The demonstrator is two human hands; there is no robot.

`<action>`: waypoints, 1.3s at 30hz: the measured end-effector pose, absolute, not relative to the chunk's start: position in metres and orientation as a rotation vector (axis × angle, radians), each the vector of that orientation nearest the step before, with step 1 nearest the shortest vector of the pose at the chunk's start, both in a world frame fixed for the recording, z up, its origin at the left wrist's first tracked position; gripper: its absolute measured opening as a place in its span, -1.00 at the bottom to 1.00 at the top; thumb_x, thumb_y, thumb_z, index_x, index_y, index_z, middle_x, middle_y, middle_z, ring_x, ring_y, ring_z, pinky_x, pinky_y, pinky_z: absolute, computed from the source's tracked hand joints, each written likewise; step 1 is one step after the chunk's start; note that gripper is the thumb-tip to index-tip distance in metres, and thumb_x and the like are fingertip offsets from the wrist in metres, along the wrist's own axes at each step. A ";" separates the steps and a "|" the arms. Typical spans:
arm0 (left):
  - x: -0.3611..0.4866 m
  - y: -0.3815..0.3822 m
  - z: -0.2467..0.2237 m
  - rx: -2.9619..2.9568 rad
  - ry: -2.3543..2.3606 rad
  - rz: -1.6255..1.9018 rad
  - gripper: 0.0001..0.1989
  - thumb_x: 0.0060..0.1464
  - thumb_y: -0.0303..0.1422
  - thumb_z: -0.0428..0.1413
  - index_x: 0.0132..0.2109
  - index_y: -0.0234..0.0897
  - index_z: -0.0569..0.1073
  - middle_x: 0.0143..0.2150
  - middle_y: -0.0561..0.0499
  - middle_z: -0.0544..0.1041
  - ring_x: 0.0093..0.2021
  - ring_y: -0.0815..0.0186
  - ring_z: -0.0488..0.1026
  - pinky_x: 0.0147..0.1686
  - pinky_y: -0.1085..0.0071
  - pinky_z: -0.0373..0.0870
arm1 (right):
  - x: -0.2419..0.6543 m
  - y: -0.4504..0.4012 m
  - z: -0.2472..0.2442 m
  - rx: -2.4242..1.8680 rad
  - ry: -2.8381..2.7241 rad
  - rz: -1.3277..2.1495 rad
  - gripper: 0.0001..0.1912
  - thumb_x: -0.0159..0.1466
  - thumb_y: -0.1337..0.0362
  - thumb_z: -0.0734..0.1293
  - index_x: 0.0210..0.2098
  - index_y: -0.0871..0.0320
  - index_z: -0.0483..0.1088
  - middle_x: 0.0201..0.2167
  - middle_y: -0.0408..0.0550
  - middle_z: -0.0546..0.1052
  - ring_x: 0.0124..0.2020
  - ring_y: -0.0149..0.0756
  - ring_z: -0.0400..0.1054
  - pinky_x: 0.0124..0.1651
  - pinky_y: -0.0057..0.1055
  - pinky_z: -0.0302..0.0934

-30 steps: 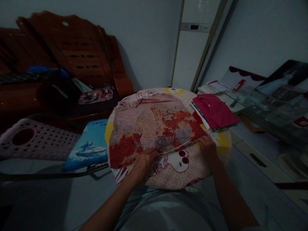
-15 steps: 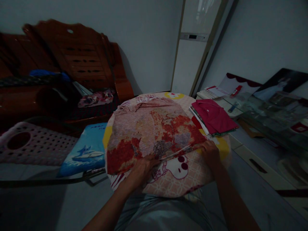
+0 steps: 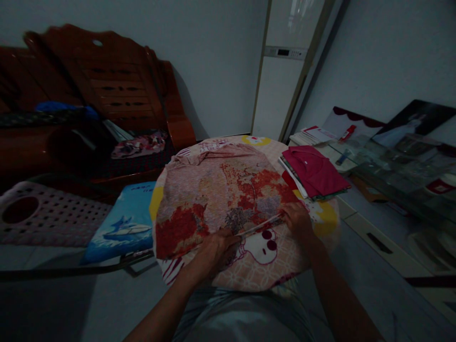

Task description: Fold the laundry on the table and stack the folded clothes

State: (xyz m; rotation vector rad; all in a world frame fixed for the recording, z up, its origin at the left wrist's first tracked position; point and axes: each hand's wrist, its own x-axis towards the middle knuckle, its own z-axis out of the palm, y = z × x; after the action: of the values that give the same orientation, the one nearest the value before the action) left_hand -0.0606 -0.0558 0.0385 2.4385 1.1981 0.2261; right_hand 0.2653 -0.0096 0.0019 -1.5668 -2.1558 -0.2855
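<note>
A pink and rust-red patterned shirt (image 3: 213,190) lies spread out on the round table, with a bunched fold along its far side. My left hand (image 3: 214,248) is closed on the near hem, its fingertips partly hidden in shadow. Farther right, my right hand (image 3: 297,221) pinches the same hem near its right corner. A thin white cord or edge (image 3: 259,226) runs along the hem between the two hands. Beyond my right hand sits a stack of folded clothes with a magenta garment (image 3: 315,171) on top.
A patterned cloth (image 3: 270,273) covers the round table. To the left stand a blue cushion (image 3: 124,223), a pale perforated plastic basket (image 3: 60,213) and a carved wooden chair (image 3: 117,85). At right is a glass shelf (image 3: 384,161) over a cabinet with drawers (image 3: 377,242).
My right hand has slid left along the hem, closer to my left hand, which stays on the near edge. The view has shifted slightly.
</note>
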 end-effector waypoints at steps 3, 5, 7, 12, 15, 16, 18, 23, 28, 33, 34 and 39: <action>-0.054 -0.057 0.043 2.445 1.186 0.217 -0.69 0.30 -0.37 -0.10 -0.18 -0.23 0.55 -0.28 -0.07 0.49 -0.32 0.30 0.43 -0.35 0.48 0.26 | 0.266 -0.005 -0.001 -1.585 -2.192 -0.314 -0.72 0.15 0.50 0.18 -0.29 0.17 0.49 -0.35 0.03 0.48 -0.24 -0.15 0.24 -0.12 -0.29 0.12; -0.053 -0.059 0.045 2.449 1.163 0.241 -0.71 0.29 -0.38 -0.08 -0.22 -0.25 0.54 -0.29 -0.07 0.49 -0.30 0.29 0.44 -0.33 0.48 0.27 | 0.272 -0.006 -0.003 -1.580 -2.164 -0.350 -0.75 0.16 0.49 0.17 -0.38 0.17 0.46 -0.42 0.03 0.45 -0.27 -0.15 0.24 -0.14 -0.28 0.13; -0.055 -0.059 0.045 2.434 1.131 0.274 -0.72 0.28 -0.39 -0.06 -0.25 -0.25 0.55 -0.30 -0.07 0.51 -0.27 0.29 0.45 -0.30 0.48 0.28 | 0.281 -0.011 -0.007 -1.544 -2.142 -0.362 -0.76 0.18 0.49 0.16 -0.42 0.16 0.43 -0.42 0.03 0.45 -0.27 -0.16 0.25 -0.13 -0.28 0.15; -0.080 -0.047 0.041 2.251 1.083 0.410 -0.77 0.24 -0.40 0.02 -0.19 -0.20 0.59 -0.27 0.00 0.59 -0.29 0.34 0.50 -0.25 0.51 0.32 | 0.295 -0.026 -0.015 -1.452 -2.162 -0.296 -0.78 0.18 0.47 0.19 -0.41 0.15 0.44 -0.28 0.05 0.53 -0.18 -0.17 0.32 -0.08 -0.28 0.20; -0.099 -0.029 0.043 2.181 1.265 0.567 -0.79 0.19 -0.43 0.06 -0.17 -0.22 0.60 -0.23 -0.01 0.62 -0.24 0.31 0.52 -0.21 0.49 0.34 | 0.295 -0.029 -0.011 -1.478 -2.153 -0.294 -0.79 0.17 0.47 0.20 -0.43 0.16 0.45 -0.29 0.04 0.55 -0.20 -0.17 0.34 -0.08 -0.27 0.22; -0.103 -0.023 0.044 2.170 1.327 0.599 -0.79 0.17 -0.44 0.07 -0.17 -0.23 0.61 -0.24 -0.02 0.62 -0.24 0.30 0.52 -0.21 0.48 0.34 | 0.293 -0.028 -0.009 -1.490 -2.151 -0.299 -0.79 0.17 0.47 0.20 -0.44 0.16 0.45 -0.32 0.04 0.55 -0.22 -0.16 0.34 -0.09 -0.26 0.23; -0.103 -0.015 0.046 2.160 1.385 0.610 -0.77 0.15 -0.46 0.06 -0.16 -0.24 0.61 -0.23 -0.03 0.61 -0.24 0.29 0.51 -0.21 0.46 0.35 | 0.286 -0.026 -0.005 -1.501 -2.153 -0.285 -0.78 0.16 0.46 0.19 -0.46 0.16 0.45 -0.36 0.05 0.55 -0.26 -0.16 0.35 -0.11 -0.25 0.24; -0.071 -0.025 0.039 2.220 1.227 0.443 -0.71 0.18 -0.49 0.00 -0.14 -0.22 0.61 -0.21 -0.04 0.60 -0.21 0.28 0.50 -0.15 0.43 0.37 | 0.244 -0.025 0.004 -1.369 -2.160 -0.044 -0.71 0.17 0.46 0.17 -0.34 0.16 0.53 -0.32 0.05 0.57 -0.22 -0.17 0.40 -0.06 -0.23 0.28; -0.044 -0.058 0.025 2.257 1.167 0.533 -0.72 0.25 -0.41 -0.01 -0.03 -0.22 0.57 -0.14 -0.11 0.57 -0.10 0.23 0.47 -0.07 0.36 0.37 | 0.196 -0.029 0.008 -1.147 -2.194 0.375 -0.77 0.26 0.34 0.24 -0.22 0.14 0.54 -0.24 0.05 0.59 -0.18 -0.20 0.44 -0.07 -0.26 0.30; -0.075 -0.049 0.030 2.119 1.244 0.667 -0.75 0.24 -0.41 0.02 -0.06 -0.23 0.58 -0.15 -0.05 0.59 -0.15 0.28 0.50 -0.10 0.42 0.38 | 0.183 -0.023 0.012 -1.306 -2.073 0.730 -0.77 0.26 0.17 0.29 -0.37 0.15 0.54 -0.49 -0.07 0.53 -0.48 -0.32 0.37 -0.40 -0.42 0.21; -0.088 -0.042 0.032 2.087 1.352 0.718 -0.75 0.23 -0.40 0.03 -0.07 -0.24 0.58 -0.15 -0.05 0.60 -0.14 0.28 0.51 -0.10 0.41 0.38 | 0.182 -0.021 0.014 -1.347 -2.049 0.786 -0.75 0.26 0.15 0.29 -0.38 0.15 0.53 -0.53 -0.10 0.52 -0.51 -0.33 0.35 -0.44 -0.44 0.17; -0.166 -0.005 0.031 1.906 2.032 0.934 -0.70 0.20 -0.36 0.02 0.01 -0.31 0.52 -0.03 -0.14 0.55 -0.09 0.19 0.50 -0.05 0.33 0.40 | 0.168 -0.004 0.033 -1.296 -2.072 0.873 -0.73 0.28 0.15 0.26 -0.38 0.14 0.53 -0.55 -0.16 0.50 -0.51 -0.36 0.33 -0.44 -0.47 0.12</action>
State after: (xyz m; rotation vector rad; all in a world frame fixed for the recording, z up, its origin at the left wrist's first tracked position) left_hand -0.1658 -0.0048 0.0312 1.9061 2.0316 0.9343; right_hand 0.1676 -0.0042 0.0328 -1.2955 -2.0721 0.8733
